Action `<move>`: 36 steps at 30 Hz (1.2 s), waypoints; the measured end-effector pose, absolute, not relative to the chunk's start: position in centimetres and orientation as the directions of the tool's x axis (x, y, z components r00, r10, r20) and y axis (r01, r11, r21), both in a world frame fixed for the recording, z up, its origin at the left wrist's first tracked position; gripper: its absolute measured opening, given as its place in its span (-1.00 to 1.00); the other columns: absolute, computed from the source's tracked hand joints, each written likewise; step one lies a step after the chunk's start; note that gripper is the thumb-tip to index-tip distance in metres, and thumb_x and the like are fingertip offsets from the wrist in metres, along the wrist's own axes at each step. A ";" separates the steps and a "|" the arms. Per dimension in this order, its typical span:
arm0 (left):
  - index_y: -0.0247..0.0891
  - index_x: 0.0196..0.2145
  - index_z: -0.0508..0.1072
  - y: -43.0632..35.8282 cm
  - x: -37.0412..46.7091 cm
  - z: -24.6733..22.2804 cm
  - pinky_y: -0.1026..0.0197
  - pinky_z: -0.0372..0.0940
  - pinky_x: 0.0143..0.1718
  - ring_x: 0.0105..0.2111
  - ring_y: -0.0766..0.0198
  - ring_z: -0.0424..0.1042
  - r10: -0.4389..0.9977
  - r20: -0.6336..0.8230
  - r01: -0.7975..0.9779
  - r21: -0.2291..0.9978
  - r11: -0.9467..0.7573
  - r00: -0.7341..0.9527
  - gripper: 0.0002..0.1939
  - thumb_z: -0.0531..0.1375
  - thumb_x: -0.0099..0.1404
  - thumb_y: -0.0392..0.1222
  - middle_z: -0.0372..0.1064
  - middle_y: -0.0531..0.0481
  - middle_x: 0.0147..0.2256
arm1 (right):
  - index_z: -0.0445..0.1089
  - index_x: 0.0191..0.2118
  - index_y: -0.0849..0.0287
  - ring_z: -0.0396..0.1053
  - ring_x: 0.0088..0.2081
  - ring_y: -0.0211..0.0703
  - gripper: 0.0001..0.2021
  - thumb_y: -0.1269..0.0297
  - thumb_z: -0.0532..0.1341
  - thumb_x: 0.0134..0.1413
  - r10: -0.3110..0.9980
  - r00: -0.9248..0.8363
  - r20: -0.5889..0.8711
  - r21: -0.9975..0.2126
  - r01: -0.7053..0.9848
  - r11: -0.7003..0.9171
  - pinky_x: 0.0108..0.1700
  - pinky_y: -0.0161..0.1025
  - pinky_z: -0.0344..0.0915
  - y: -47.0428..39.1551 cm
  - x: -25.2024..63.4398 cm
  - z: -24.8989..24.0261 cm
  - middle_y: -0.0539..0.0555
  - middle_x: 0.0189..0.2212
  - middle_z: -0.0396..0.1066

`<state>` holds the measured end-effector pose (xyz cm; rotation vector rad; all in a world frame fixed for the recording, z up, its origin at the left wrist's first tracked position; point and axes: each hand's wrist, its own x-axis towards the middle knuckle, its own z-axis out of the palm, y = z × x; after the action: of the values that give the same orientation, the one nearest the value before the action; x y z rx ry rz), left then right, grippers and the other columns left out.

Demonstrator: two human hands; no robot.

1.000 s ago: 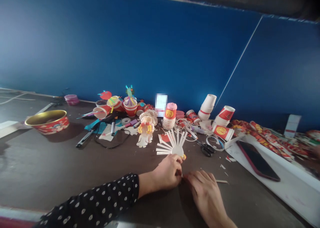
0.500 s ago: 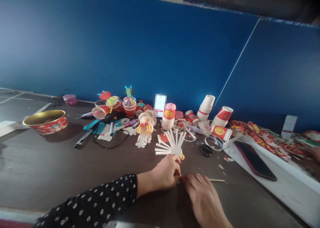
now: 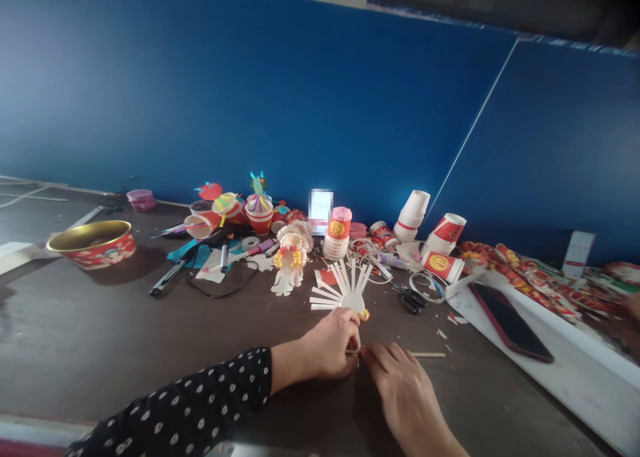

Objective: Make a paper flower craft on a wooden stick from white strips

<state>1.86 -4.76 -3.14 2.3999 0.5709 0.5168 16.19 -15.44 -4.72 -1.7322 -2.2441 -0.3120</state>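
Observation:
A paper cup cut into strips (image 3: 353, 301) lies fanned out on the table, its round base just beyond my hands. My left hand (image 3: 333, 343) is closed, pinching a strip of this cut cup close to the tabletop. Opposite it, my right hand (image 3: 400, 387) has its fingertips closed on a thin wooden stick (image 3: 430, 355). The stick's far end sticks out to the right from under the fingers. Part of the strip bends near the stick between both hands; their exact contact is hidden by my fingers.
Black scissors (image 3: 413, 301) lie right of the cut cup. A phone (image 3: 510, 323) rests in a white tray (image 3: 590, 383). Paper cups (image 3: 413, 213), a paper figure (image 3: 291, 257) and markers (image 3: 167, 278) line the back. A red-gold bowl (image 3: 95, 253) stands left.
The stick has shifted slightly left, with less of it showing past my right hand. A bent piece of strip now shows by my left fingers. Both hands stay nearly in place.

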 end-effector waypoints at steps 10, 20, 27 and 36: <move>-0.31 -0.51 0.45 -4.5 1.9 -3.3 0.19 0.24 -0.09 -0.14 0.13 0.34 0.518 0.232 0.273 0.637 -0.721 0.824 -0.96 0.21 0.04 -0.29 0.33 -0.14 -0.20 | 0.39 -0.22 0.11 0.28 -0.29 -0.16 -0.71 0.58 0.05 0.00 0.904 -0.203 0.375 -0.057 0.969 0.241 -0.25 -0.25 0.16 -15.5 16.1 -4.5 0.03 -0.32 0.41; -0.30 -0.52 0.48 -4.6 1.7 -2.8 0.22 0.21 -0.08 -0.15 0.19 0.33 0.501 0.193 0.288 0.625 -0.726 0.843 -0.94 0.21 0.05 -0.37 0.32 -0.11 -0.21 | 0.42 -0.18 0.08 0.28 -0.30 -0.18 -0.72 0.46 0.01 0.14 0.902 -0.139 0.408 -0.211 0.947 0.241 -0.22 -0.24 0.18 -15.4 16.3 -4.5 0.05 -0.31 0.40; -0.28 -0.51 0.48 -4.2 1.9 -3.7 0.22 0.23 -0.08 -0.16 0.18 0.35 0.512 0.233 0.264 0.644 -0.718 0.827 -0.87 0.17 -0.03 -0.43 0.33 -0.08 -0.22 | 0.45 -0.32 0.06 0.29 -0.36 -0.22 -0.74 0.43 0.01 0.16 0.908 -0.120 0.402 -0.202 0.955 0.216 -0.27 -0.27 0.16 -14.6 16.4 -4.4 0.01 -0.40 0.39; -0.32 -0.45 0.51 -4.1 1.9 -3.2 0.26 0.23 -0.06 -0.17 0.20 0.36 0.497 0.219 0.261 0.640 -0.723 0.840 -0.71 0.06 -0.04 -0.53 0.36 -0.09 -0.22 | 0.42 -0.35 0.06 0.29 -0.36 -0.21 -0.78 0.39 0.04 0.17 0.926 -0.133 0.353 -0.256 0.938 0.232 -0.28 -0.28 0.16 -14.4 16.8 -4.4 0.00 -0.41 0.38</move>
<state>1.94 -4.07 -3.23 2.4012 0.5518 0.5054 16.78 -14.43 -4.39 -1.7101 -2.0778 -0.0375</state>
